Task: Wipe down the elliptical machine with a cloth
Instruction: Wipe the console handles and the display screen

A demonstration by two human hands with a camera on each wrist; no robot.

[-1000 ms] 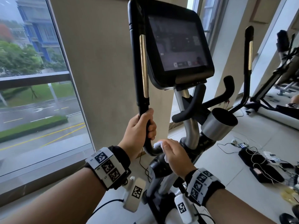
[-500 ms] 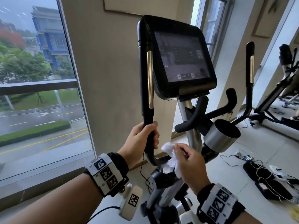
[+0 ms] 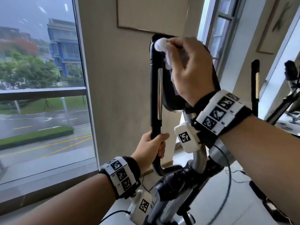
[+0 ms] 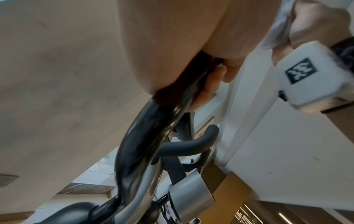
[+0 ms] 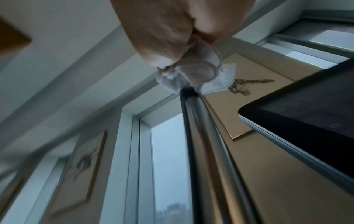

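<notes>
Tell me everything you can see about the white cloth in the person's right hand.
The white cloth is small, thin and crumpled, bunched into a wad with a loose tail hanging below. It looks like soft fabric or a wipe. The right hand pinches it and presses it over the rounded top end of the tall black handlebar, in front of the black console screen. The left hand grips that bar lower down.

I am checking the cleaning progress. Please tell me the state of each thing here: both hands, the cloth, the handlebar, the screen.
Left hand: grips the lower handlebar.
Right hand: holds the cloth, raised.
Crumpled white cloth: pressed on the handlebar's top end.
Tall black handlebar with metal strip: upright.
Black console screen: dark; on or off cannot be told.
</notes>
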